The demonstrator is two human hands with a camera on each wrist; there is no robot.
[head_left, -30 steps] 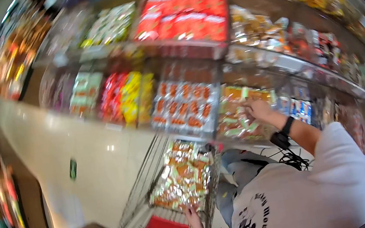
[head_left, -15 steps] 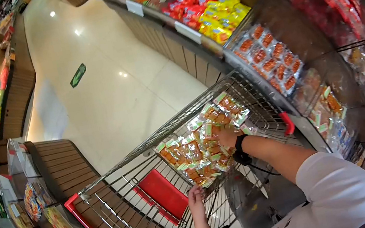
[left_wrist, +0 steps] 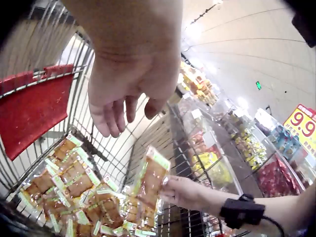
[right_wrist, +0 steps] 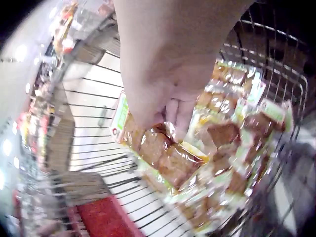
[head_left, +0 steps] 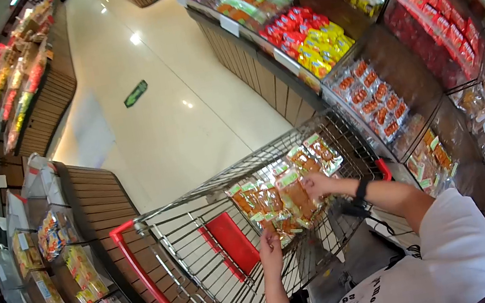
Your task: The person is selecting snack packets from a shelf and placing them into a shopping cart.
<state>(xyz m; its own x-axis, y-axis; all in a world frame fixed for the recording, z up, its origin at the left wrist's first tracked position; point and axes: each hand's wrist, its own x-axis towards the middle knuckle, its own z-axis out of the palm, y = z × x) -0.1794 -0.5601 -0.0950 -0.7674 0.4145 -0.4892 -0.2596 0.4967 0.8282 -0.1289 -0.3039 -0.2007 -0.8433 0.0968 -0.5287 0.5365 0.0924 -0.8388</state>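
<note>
My right hand [head_left: 318, 185] pinches a clear packet of brown snack pieces [left_wrist: 152, 175] with a green-and-white label strip. In the left wrist view this packet stands tilted above a heap of similar snack packets [left_wrist: 74, 180] in the wire shopping cart [head_left: 169, 204]. Seen from the right wrist, thumb and fingers close on the packet's edge. My left hand [head_left: 269, 248] hovers near the heap on the cart's handle side. Its fingers hang loosely curled, with nothing held in the left wrist view.
A red seat flap [head_left: 231, 244] and red handle [head_left: 156, 290] belong to the cart. On the right, a shelf unit holds bins of red and yellow packets [head_left: 322, 50] and spiced snack packs [head_left: 373, 99]. Another shelf [head_left: 69, 273] stands at left. Tiled floor [head_left: 186, 129] runs between.
My right hand went from the shelf bin down to the heap in the cart, and now holds up one packet. The head view swung round. My left hand stays over the cart.
</note>
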